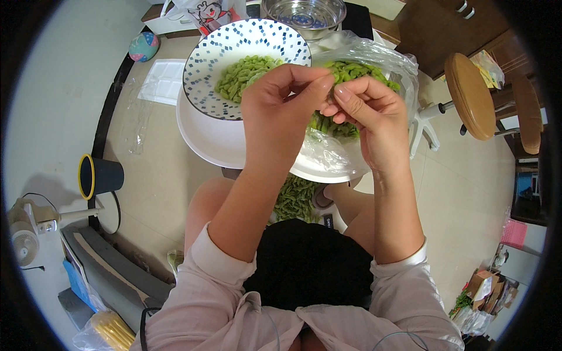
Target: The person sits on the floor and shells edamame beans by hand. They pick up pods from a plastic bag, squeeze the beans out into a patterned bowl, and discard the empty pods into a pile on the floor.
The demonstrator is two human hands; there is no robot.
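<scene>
My left hand (281, 105) and my right hand (377, 105) meet above the table, thumbs and fingertips pinched close together. Between the fingertips is what looks like a green bean pod, almost wholly hidden by them. Below and behind my left hand, a white plate with blue squares (206, 66) holds a heap of shelled green beans (243, 77). Under my right hand lies a clear plastic bag (390, 61), spread open around green bean pods (355, 70). Plate and bag rest on a round white table (210, 145).
A stainless steel basin (303, 17) stands behind the plate. Emptied-looking pods (296, 199) are heaped on the floor between my legs. A dark bin with a yellow rim (103, 175) and a fan (28, 237) are at left; a brown stool (470, 96) is at right.
</scene>
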